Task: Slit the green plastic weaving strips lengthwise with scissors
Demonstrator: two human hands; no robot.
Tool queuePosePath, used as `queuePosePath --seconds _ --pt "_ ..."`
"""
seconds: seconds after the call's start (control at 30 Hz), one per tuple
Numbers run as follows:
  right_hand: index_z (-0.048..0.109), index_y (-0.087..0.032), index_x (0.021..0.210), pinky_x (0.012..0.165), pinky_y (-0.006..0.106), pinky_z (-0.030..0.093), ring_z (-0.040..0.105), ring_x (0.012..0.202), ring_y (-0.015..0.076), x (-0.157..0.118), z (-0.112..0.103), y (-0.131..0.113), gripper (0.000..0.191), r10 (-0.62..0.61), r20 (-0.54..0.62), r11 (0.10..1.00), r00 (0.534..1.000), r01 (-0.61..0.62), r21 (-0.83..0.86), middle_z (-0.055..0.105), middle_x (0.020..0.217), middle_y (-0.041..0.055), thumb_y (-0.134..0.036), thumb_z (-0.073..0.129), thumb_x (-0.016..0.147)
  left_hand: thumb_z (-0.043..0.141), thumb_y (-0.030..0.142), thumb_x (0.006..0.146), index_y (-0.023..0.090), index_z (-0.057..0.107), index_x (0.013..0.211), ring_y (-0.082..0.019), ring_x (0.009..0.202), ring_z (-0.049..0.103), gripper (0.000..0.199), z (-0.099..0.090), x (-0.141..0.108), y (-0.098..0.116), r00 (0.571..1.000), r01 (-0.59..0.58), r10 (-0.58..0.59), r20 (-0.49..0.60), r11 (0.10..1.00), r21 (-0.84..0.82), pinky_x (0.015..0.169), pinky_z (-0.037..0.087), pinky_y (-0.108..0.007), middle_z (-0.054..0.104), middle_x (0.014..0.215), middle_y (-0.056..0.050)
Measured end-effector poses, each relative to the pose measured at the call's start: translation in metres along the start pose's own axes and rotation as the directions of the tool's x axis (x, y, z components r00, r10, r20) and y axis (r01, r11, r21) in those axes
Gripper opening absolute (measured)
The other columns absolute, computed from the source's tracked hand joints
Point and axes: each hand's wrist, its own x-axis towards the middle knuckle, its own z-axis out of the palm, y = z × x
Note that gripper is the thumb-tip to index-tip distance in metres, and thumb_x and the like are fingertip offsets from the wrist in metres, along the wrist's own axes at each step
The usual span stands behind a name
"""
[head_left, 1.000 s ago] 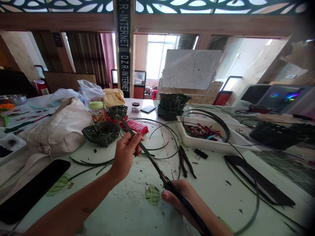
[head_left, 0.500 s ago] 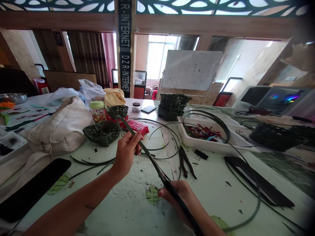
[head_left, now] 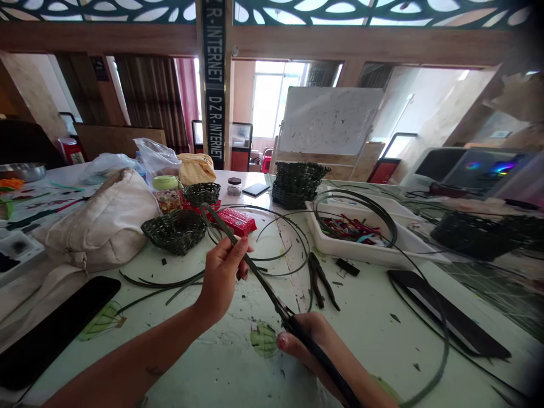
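Observation:
My left hand (head_left: pixel 221 273) pinches a dark green flat strip (head_left: pixel 258 276) between thumb and fingers. The strip's far end curls back beyond that hand, and its near part slants down to the right. In my right hand (head_left: pixel 312 345) is a pair of black-handled scissors (head_left: pixel 285 315), with the blades along the strip's near part. Whether the blades touch the strip's edge I cannot make out. Just beyond my left hand lie a red packet (head_left: pixel 238 221) and a dark woven basket (head_left: pixel 174 231). Pliers (head_left: pixel 323 281) rest on the table to the right of the strip.
A white tray (head_left: pixel 340 255) holds colourful bits, with a coil of strip (head_left: pixel 389 218) over it. Stacked woven baskets (head_left: pixel 300 184) stand at the back. A black clip (head_left: pixel 347 267), a dark flat case (head_left: pixel 450 314), a phone (head_left: pixel 59 331) and a pale bag (head_left: pixel 102 221) lie around.
My left hand has shifted slightly to the right and down, still pinching the strip. My right hand and the scissors have moved a little to the right. The rest stays put.

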Motion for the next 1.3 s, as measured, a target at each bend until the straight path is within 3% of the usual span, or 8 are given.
queuePosePath --seconds 0.33,0.53,0.73,0.97,1.3 --pt "0.027 -0.021 0.051 0.041 0.024 0.011 0.020 0.043 0.0073 0.004 0.005 0.004 0.058 0.044 -0.061 0.999 0.997 -0.043 0.020 0.018 0.046 -0.0070 -0.069 0.056 0.069 0.060 0.036 0.081 0.015 0.061 0.070 -0.005 0.044 0.039 0.024 -0.003 0.004 -0.003 1.000 -0.004 0.004 -0.006 1.000 0.024 0.041 0.033 -0.019 0.043 0.051 0.005" --pt "0.023 -0.022 0.048 0.041 0.024 0.012 0.017 0.045 0.0070 0.011 0.007 -0.001 0.060 0.077 -0.088 0.997 0.993 -0.075 0.022 0.017 0.047 -0.0071 -0.062 0.066 0.062 0.060 0.039 0.081 0.015 0.060 0.070 -0.007 0.043 0.040 0.026 -0.006 0.011 -0.003 0.999 0.027 -0.029 0.037 0.998 0.063 0.041 0.033 -0.019 0.042 0.045 0.005" --pt "0.023 -0.021 0.049 0.042 0.025 0.013 0.018 0.047 0.0079 0.010 0.010 -0.003 0.055 0.062 -0.127 0.996 0.990 -0.069 -0.053 0.018 0.050 -0.0062 -0.059 0.059 0.067 0.058 0.044 0.081 0.014 0.063 0.070 -0.005 0.044 0.035 0.032 -0.013 0.022 0.008 0.998 0.015 -0.015 0.068 1.000 -0.005 0.039 0.024 -0.017 0.039 0.049 0.004" --pt "0.026 -0.021 0.051 0.041 0.025 0.011 0.019 0.046 0.0079 0.011 0.005 0.007 0.060 0.039 -0.013 0.998 0.999 -0.039 -0.040 0.017 0.049 -0.0064 -0.070 0.057 0.066 0.066 0.039 0.075 0.012 0.062 0.065 -0.003 0.040 0.024 0.028 -0.022 0.038 0.020 0.999 0.040 -0.039 0.008 0.992 -0.124 0.037 0.016 -0.018 0.033 0.048 0.006" --pt "0.026 -0.021 0.052 0.042 0.024 0.009 0.019 0.046 0.0075 -0.001 -0.001 -0.005 0.068 0.006 -0.004 1.000 1.000 -0.007 -0.018 0.018 0.050 -0.0066 -0.086 0.044 0.060 0.061 0.039 0.081 0.013 0.062 0.067 -0.003 0.039 0.026 0.030 -0.006 0.012 0.018 1.000 0.013 -0.015 -0.024 0.996 -0.085 0.038 0.018 -0.018 0.029 0.045 0.007"
